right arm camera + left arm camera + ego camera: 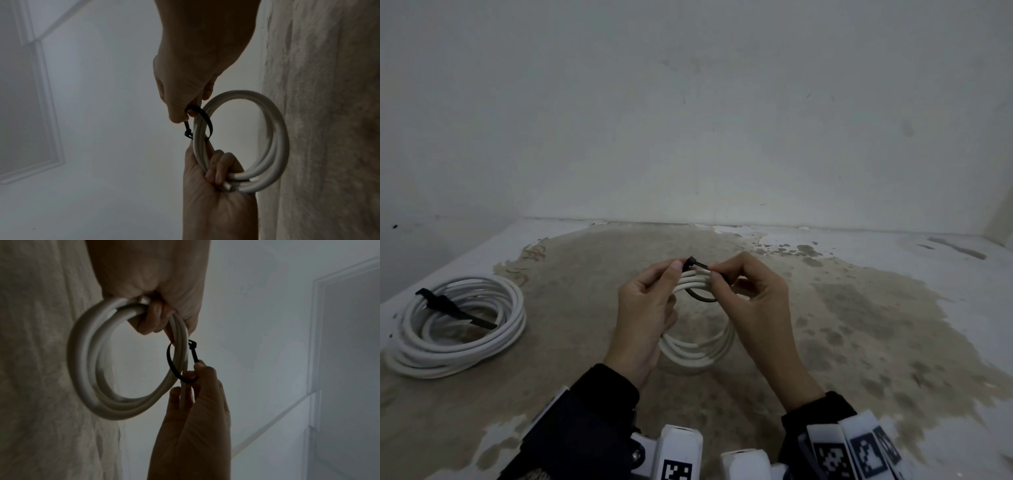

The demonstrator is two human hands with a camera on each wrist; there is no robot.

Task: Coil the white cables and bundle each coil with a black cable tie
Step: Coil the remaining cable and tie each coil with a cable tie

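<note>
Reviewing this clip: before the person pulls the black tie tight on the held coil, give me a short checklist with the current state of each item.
1. Left hand grips the small white cable coil, fingers curled round its strands: ok.
2. Thin black plastic cable tie loops round all strands of that coil: ok.
3. Tie's tail passes through its square head: ok, a closed loop shows in the left wrist view.
4. Right hand pinches the tail: ok.
5. Loop snug on the strands: not ok, slack is visible.
6. Larger white cable coil on the worn tabletop carries a black tie: ok; whether it is tight, cannot tell.
</note>
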